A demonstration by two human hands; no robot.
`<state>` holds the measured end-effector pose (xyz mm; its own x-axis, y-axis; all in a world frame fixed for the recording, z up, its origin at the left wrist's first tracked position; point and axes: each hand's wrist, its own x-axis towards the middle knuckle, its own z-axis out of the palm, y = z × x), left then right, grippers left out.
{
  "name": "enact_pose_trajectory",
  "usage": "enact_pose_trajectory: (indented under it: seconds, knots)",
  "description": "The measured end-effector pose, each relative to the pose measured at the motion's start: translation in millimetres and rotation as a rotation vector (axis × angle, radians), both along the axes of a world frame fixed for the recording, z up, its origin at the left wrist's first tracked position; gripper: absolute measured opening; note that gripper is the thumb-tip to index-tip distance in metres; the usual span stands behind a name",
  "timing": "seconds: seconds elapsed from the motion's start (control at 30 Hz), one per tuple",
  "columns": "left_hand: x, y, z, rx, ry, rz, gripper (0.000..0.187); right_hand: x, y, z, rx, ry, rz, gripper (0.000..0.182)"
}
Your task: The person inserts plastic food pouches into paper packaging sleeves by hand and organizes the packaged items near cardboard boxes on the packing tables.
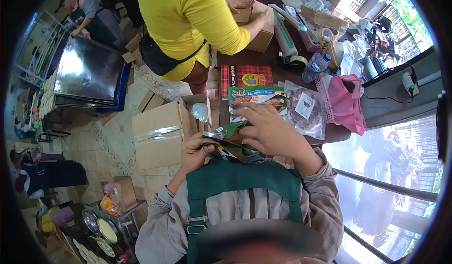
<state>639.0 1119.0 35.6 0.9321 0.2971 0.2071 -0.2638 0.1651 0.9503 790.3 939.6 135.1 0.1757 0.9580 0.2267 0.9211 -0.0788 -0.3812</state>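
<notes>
1. Dark desk point(263, 59), crowded with packets, is seen at 12 o'clock.
2. A green packet point(231, 131) is pinched between left hand point(197, 152) and right hand point(269, 133), just off the desk edge.
3. Cardboard boxes point(157, 134) crowd the floor at 9 o'clock.

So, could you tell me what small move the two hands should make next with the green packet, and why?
Probably lower the green packet onto the table edge first. Both the left hand and right hand hold it in mid-air near the chest, over a metal tool I cannot identify, so resting it would likely steady the work.
</notes>
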Motion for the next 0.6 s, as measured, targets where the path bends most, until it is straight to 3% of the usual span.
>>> enact_pose_trajectory:
  seconds: [0.27,0.37,0.47,0.6]
  knots:
    - [4.4,-12.4,8.7,-0.030,0.003,-0.054,0.017,-18.2,4.9,-3.1,-0.270,-0.149,-0.004,0.012]
    - [4.9,-11.1,6.0,-0.068,0.053,-0.078,0.017,-20.8,6.0,-13.4,-0.233,-0.178,-0.046,0.012]
    - [11.2,-14.4,12.8,0.005,-0.011,-0.082,0.017,-19.4,-1.6,-23.4,-0.001,-0.214,-0.029,0.012]
    - [13.2,-13.9,8.4,0.103,0.011,-0.127,0.016,-21.5,-17.5,-28.1,-0.100,-0.191,0.004,0.013]
